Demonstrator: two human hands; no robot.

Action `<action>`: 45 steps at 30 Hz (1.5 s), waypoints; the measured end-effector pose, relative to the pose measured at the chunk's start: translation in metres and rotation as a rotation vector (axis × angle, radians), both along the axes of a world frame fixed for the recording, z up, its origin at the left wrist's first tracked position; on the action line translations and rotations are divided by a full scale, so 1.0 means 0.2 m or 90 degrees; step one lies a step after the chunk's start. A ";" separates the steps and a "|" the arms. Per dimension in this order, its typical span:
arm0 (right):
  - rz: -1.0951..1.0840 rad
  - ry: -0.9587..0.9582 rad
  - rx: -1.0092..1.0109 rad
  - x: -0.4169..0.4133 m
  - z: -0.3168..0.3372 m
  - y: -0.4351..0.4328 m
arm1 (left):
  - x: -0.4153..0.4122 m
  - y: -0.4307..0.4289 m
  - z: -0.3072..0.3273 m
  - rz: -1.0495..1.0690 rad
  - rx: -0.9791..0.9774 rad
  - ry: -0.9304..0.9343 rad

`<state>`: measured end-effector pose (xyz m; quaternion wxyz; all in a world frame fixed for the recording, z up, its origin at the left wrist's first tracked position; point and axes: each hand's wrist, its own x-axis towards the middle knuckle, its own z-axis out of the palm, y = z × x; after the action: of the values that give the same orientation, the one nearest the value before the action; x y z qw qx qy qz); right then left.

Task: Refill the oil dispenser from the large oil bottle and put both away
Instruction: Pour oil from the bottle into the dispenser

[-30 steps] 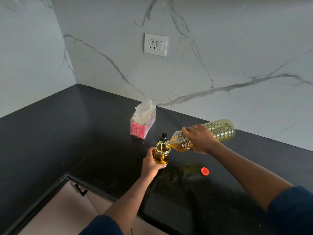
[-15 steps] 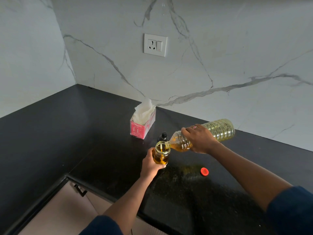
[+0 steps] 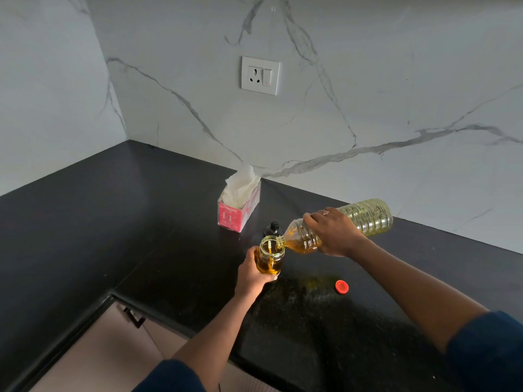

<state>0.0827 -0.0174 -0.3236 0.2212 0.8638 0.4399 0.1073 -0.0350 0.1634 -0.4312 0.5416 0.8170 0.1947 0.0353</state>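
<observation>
Head view, 1 camera only.

Hidden or unclear: the left hand (image 3: 252, 274) covers the near side and base of the oil dispenser (image 3: 270, 257), so I cannot tell whether it stands on the black countertop (image 3: 141, 222) or is lifted. The right hand (image 3: 335, 234) covers the middle of the large oil bottle (image 3: 365, 217). Both forearms are cut off at the lower frame edge, with dark blue sleeves. A small black top piece (image 3: 273, 228) sits just behind the dispenser; its detail is too dark to read. The print on the pink tissue box (image 3: 237, 213) is illegible.

Hands: the left grips the dispenser from below and behind. The right grips the bottle from above, fingers curled over it.

Dispenser: clear glass jar, open mouth, amber oil filling most of it, a thin tube visible inside. It is near the counter's front edge, at frame centre.

Bottle: clear ribbed plastic, tilted almost horizontal, mouth touching the dispenser's rim. Oil pools at its neck end.

A red cap (image 3: 342, 286) lies on the counter right of the dispenser, apart from both.
</observation>
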 end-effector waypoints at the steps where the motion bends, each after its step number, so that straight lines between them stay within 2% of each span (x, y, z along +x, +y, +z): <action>1: 0.000 0.000 0.001 0.00 0.00 0.00 | 0.00 0.00 0.00 0.000 0.000 0.001; 45: 0.000 0.003 -0.007 0.01 0.00 0.00 | 0.00 0.00 -0.01 -0.003 0.002 0.004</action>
<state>0.0841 -0.0172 -0.3239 0.2249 0.8628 0.4409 0.1033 -0.0352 0.1639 -0.4328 0.5396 0.8186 0.1944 0.0314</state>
